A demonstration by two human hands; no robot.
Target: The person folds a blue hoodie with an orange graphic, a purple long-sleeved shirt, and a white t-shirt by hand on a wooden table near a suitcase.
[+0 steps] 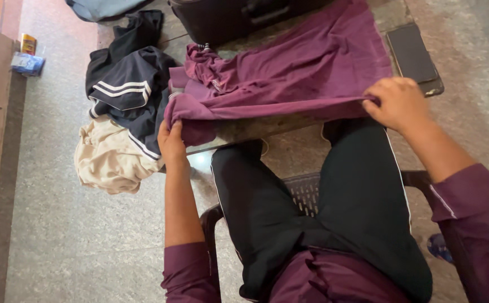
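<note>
- Left hand (171, 141) clenched on the near-left corner of the maroon garment (289, 73), fabric bunched between fingers and thumb; sits at about 8 o'clock from the garment's middle
- Right hand (397, 102) pinching the garment's near-right edge at about 4 o'clock, fingers curled over the fold
- Maroon garment spread across a low table (244, 130), near hem stretched taut between both hands along the table's front edge; far part rumpled, reaching up toward 12 o'clock
- Dark bag (227, 19) resting at 12 o'clock, touching the garment's far edge
- Black phone (414, 55) lying flat at 2 o'clock, just beside the garment and above the right hand
- Navy garment with white stripes (126, 87) heaped at 9 o'clock, touching the maroon one; cream cloth (109, 160) under and below it, hanging toward 8 o'clock
- Small blue and yellow packets (27, 56) on the floor at 10 o'clock, well apart
- Seated on a dark plastic chair (306, 191); black trousers (323, 213) at 6 o'clock
</note>
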